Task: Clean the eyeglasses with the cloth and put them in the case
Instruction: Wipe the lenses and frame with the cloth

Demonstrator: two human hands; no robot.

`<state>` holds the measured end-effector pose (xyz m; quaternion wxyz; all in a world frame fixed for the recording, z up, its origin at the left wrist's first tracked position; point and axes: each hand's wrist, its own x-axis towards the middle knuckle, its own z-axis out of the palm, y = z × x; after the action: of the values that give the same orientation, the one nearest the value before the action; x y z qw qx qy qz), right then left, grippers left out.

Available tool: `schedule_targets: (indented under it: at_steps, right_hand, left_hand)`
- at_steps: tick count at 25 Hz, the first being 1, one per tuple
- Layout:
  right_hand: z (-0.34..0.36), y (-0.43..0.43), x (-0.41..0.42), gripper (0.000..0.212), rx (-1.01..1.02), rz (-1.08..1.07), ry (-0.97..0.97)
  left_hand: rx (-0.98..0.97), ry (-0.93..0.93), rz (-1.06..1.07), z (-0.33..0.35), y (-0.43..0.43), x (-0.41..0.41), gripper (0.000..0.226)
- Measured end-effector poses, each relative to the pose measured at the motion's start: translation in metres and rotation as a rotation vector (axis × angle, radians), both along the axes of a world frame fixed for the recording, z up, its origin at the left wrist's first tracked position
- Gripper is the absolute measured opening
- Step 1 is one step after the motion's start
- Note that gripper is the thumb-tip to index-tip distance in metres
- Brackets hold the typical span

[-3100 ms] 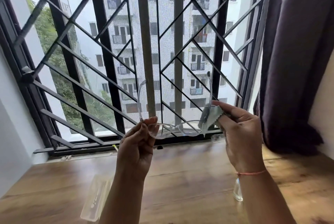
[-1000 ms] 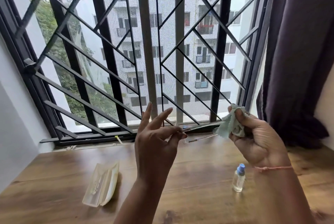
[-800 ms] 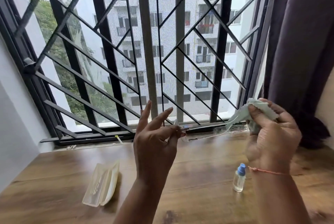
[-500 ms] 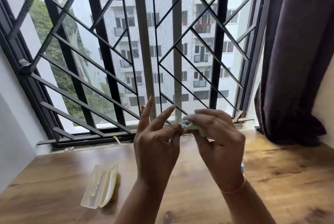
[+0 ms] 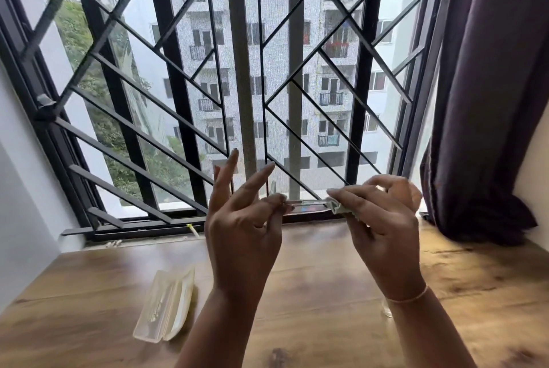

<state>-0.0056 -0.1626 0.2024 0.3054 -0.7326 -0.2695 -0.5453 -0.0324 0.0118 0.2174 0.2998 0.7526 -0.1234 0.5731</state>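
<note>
Clear-framed eyeglasses [image 5: 306, 205], edge-on above brown wooden table [image 5: 326, 278]: left hand [image 5: 243, 228] pinching one end, spare fingers splayed; right hand [image 5: 383, 225] pinching pale green cloth [image 5: 341, 209] round other end. Open translucent cream case [image 5: 166, 305] on table, well apart.

Both forearms [image 5: 219, 323] are bare as far as the lower edge of the view. The right hand [image 5: 383, 228] wears a single thin band [image 5: 407, 297] round the wrist, pale orange-pink, possibly a thread, though blur makes that hard to settle. The left hand [image 5: 243, 237] has slender fingers [image 5: 227, 173] with nails reaching just past the tips.
</note>
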Motion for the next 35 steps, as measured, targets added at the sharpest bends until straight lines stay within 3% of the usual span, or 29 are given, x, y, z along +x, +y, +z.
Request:
schedule_targets:
  at_steps: [6, 10, 13, 22, 28, 35]
  right_hand:
    - [0.003, -0.003, -0.001, 0.017, 0.009, -0.022, 0.072]
    - [0.008, 0.032, -0.023, 0.043, -0.089, 0.049, 0.134]
    - [0.007, 0.048, -0.028, 0.033, -0.143, 0.036, 0.098]
    - [0.009, 0.025, -0.016, 0.029, -0.119, -0.123, -0.126]
    - [0.008, -0.004, -0.007, 0.024, 0.036, -0.055, -0.109]
    - [0.01, -0.029, -0.001, 0.017, 0.036, -0.056, -0.056]
  left_hand:
    - [-0.029, -0.055, 0.016, 0.001, 0.003, 0.001, 0.007]
    - [-0.016, -0.071, 0.008, -0.001, -0.002, 0.001, 0.012]
    - [0.002, -0.109, -0.031, 0.0, -0.003, 0.0, 0.014]
    - [0.031, -0.133, -0.012, 0.002, -0.003, -0.006, 0.007]
    - [-0.029, -0.121, -0.023, 0.004, 0.005, -0.006, 0.006]
    - [-0.041, -0.036, -0.15, 0.009, 0.016, -0.006, 0.008]
